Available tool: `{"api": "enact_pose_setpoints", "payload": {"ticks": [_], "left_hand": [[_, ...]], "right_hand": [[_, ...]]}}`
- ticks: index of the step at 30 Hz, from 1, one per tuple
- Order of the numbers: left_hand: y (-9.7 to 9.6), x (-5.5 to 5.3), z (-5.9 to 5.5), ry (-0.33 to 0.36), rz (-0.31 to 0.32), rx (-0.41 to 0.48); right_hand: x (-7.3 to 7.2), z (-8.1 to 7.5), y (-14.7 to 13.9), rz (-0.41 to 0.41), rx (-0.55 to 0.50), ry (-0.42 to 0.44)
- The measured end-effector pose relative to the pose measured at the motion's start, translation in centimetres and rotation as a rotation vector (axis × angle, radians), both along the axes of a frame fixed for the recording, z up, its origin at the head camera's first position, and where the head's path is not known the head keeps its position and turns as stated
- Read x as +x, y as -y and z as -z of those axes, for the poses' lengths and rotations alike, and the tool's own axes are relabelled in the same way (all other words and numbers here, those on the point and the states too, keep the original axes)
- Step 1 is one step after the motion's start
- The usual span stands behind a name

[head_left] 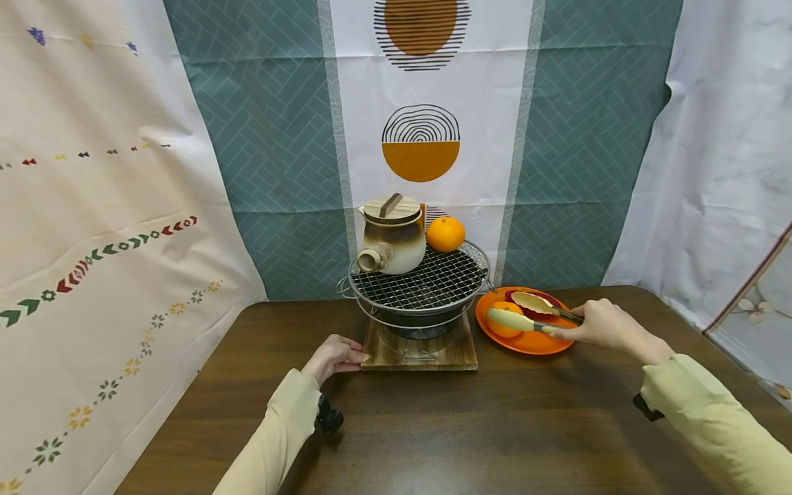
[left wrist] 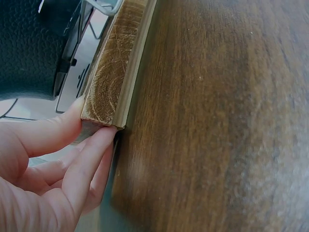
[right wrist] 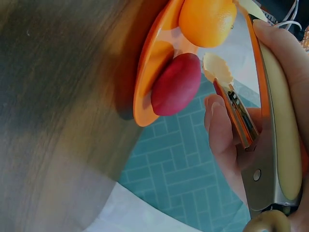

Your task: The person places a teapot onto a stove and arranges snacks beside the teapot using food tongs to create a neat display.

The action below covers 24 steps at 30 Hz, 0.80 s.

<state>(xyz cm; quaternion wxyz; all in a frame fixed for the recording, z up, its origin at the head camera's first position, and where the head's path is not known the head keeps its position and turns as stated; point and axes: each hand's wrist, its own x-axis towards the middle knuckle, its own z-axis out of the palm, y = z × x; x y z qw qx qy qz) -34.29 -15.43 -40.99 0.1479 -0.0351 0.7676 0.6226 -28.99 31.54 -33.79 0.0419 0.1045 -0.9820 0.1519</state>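
Observation:
At the front left corner of a square wooden board (head_left: 380, 354), my left hand (head_left: 334, 356) pinches the edge. In the left wrist view, the thumb lies on the board's top and fingers reach the underside. My right hand (head_left: 609, 326) grips tongs (right wrist: 282, 125) with cream, scalloped tips. The tips are spread above an orange plate (head_left: 538, 348). One tip overlaps an orange (head_left: 502, 331) on the plate in the head view; the other lies over a dark red oblong, like a sweet potato (right wrist: 176, 86). The right wrist view shows the sweet potato beside the orange.
On the board stands a round tabletop grill (head_left: 421, 313) with a black mesh and wire handles. A clay pot (head_left: 399, 254) with a wooden lid and another orange (head_left: 445, 234) sit on the mesh. Patterned cloth (head_left: 278, 137) hangs behind the brown table (head_left: 433, 426).

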Motion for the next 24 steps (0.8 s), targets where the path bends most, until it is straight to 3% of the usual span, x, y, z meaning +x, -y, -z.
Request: {"api": "enact_pose_setpoints", "payload": {"ticks": [24], "left_hand": [[-0.1,-0.5,0.2,0.012,-0.013,0.003]], "right_hand": [[-0.7,2.1,0.5,-0.032,0.02,-0.057]]}}
